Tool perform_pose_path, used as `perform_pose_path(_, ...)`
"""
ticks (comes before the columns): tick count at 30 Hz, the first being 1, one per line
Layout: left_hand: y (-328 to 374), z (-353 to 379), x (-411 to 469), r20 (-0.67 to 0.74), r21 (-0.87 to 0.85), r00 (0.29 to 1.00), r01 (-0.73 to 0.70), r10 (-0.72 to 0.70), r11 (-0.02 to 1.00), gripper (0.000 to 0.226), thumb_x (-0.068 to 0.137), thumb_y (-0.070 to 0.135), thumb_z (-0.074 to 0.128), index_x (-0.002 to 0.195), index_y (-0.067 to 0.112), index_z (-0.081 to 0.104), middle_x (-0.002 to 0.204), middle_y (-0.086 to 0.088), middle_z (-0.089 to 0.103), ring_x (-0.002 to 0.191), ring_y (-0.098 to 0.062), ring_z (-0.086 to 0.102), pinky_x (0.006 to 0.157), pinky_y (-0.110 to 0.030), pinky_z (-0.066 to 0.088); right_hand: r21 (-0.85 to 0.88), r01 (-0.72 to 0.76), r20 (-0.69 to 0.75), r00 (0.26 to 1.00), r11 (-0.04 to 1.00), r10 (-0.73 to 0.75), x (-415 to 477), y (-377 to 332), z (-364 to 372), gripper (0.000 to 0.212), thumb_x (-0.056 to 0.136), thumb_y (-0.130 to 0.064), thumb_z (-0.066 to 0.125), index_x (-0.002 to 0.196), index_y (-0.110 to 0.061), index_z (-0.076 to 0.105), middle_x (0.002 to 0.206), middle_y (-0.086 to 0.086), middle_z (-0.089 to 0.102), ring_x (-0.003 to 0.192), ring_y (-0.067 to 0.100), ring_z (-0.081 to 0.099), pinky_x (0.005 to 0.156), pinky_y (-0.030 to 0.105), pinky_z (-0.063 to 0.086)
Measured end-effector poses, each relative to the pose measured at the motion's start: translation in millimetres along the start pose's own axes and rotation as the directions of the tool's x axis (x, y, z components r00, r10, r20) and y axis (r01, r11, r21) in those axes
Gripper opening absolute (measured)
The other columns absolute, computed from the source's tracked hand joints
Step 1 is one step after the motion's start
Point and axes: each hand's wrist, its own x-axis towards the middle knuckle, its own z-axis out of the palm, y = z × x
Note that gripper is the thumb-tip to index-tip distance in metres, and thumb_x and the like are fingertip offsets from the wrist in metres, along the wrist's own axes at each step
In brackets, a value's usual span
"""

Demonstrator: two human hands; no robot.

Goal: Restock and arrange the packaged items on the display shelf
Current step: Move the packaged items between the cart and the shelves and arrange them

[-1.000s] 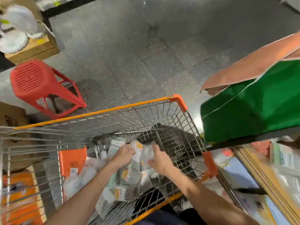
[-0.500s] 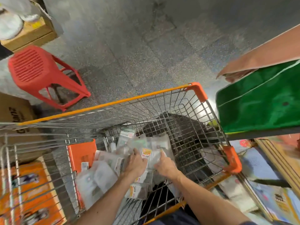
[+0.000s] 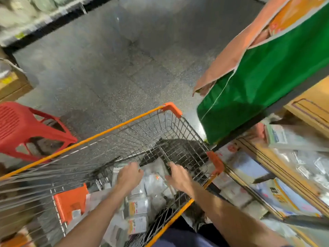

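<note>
The packaged items, clear packets with white and yellow labels, lie heaped in the near end of a wire shopping cart, at the 6 o'clock part of the view. Motion blur covers most of them.

The left hand is reached down into the heap with its back turned upward. Its fingers are curled over the far edge of the topmost packets, so that these are gripped from above. The forearm runs back toward 7 o'clock.

The right hand is set just at 3 o'clock of the left, also back upward, against the right edge of the same packets. Its fingers are bent downward and held close together. Whether a packet is clasped cannot be told, as the fingertips are hidden. This forearm runs back toward 5 o'clock.

An orange plastic flap is seen inside the cart at 9 o'clock of the heap.

The display shelf, loaded with further packets, is found just beside the cart at 3 o'clock. A green bag hangs above it at 2 o'clock.

A red plastic stool stands on the grey floor at 9 o'clock, with a cardboard box beyond it at 10 o'clock.
</note>
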Motion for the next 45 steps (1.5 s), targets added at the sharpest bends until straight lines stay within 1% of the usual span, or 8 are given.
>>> perform_pose_path(5,102,-56,-17,-0.144,-0.022,0.949,-0.286,0.280,0.958,0.039,0.092,0.030,0.055,0.127,0.013,0.057,0.119,-0.013,0.065,0.114,-0.031,0.058,0.092,-0.037,0.045,0.039,0.094,-0.366,0.928,0.995,-0.073,-43,21,-67,0.051,0.092,-0.048,0.043,0.133,-0.019,0.043,0.120,0.009,0.061,0.109,0.027,0.060,0.093,0.038,0.050)
perform_pose_path(13,326,-86,-98,-0.315,-0.038,0.587,-0.793,0.746,0.608,0.039,0.090,0.034,0.056,0.123,0.015,0.062,0.113,-0.007,0.067,0.107,-0.026,0.061,0.091,-0.030,0.043,0.261,0.083,-0.602,0.793,0.962,0.095,-189,127,-215,0.041,0.097,-0.015,0.053,0.137,-0.012,0.043,0.131,0.000,0.048,0.126,0.018,0.044,0.105,0.033,0.035)
perform_pose_path(16,397,-69,-118,-0.296,-0.008,0.461,-0.877,0.837,0.480,0.038,0.088,0.033,0.058,0.122,0.016,0.061,0.113,-0.007,0.067,0.107,-0.026,0.061,0.091,-0.034,0.047,0.203,-0.162,-0.657,0.709,0.966,0.257,-214,232,-213,0.037,0.099,-0.016,0.048,0.135,-0.011,0.043,0.132,0.007,0.051,0.121,0.023,0.049,0.080,0.009,0.041)
perform_pose_path(19,454,-50,-128,-0.228,-0.028,0.469,-0.879,0.853,0.476,0.040,0.089,0.032,0.060,0.127,0.020,0.057,0.111,-0.006,0.067,0.106,-0.026,0.061,0.089,-0.032,0.046,0.307,-0.211,-0.689,0.623,0.928,0.370,-227,289,-239,0.059,0.092,-0.064,0.038,0.124,-0.016,0.051,0.115,0.002,0.055,0.115,0.023,0.052,0.076,0.005,0.037)
perform_pose_path(24,537,-12,-135,-0.146,0.014,0.464,-0.882,0.873,0.471,0.045,0.091,0.032,0.058,0.134,0.026,0.047,0.120,-0.007,0.059,0.112,-0.028,0.056,0.092,-0.036,0.044,0.276,-0.289,-0.920,0.196,0.917,0.338,-277,314,-313,0.069,0.083,-0.058,0.029,0.127,-0.012,0.054,0.121,0.011,0.060,0.117,0.030,0.049,0.098,0.034,0.031)
perform_pose_path(28,594,6,-135,-0.106,0.161,0.436,-0.879,0.894,0.448,0.057,0.094,0.030,0.053,0.147,0.031,0.032,0.131,-0.015,0.046,0.119,-0.033,0.046,0.101,-0.040,0.039,0.240,-0.325,-0.877,0.331,0.915,0.347,-272,355,-326,0.042,0.094,-0.031,0.052,0.131,-0.014,0.051,0.129,0.015,0.053,0.122,0.031,0.045,0.101,0.033,0.029)
perform_pose_path(33,644,29,-123,-0.009,0.246,0.478,-0.850,0.878,0.465,0.052,0.096,0.036,0.043,0.147,0.028,0.031,0.136,-0.019,0.041,0.122,-0.037,0.043,0.102,-0.045,0.039,0.102,-0.317,-0.895,0.386,0.943,0.226,-246,371,-337,0.051,0.077,-0.042,0.058,0.108,-0.003,0.069,0.081,0.017,0.067,0.069,0.033,0.063,0.065,0.036,0.055)
perform_pose_path(45,653,39,-114,-0.080,0.226,0.506,-0.830,0.859,0.510,0.033,0.090,0.035,0.062,0.120,0.028,0.052,0.115,-0.013,0.052,0.109,-0.030,0.048,0.090,-0.040,0.045,0.200,-0.218,-0.910,0.321,0.955,0.264,-227,368,-358,0.043,0.068,-0.032,0.083,0.085,-0.003,0.056,0.066,0.016,0.063,0.057,0.031,0.062,0.050,0.026,0.040)
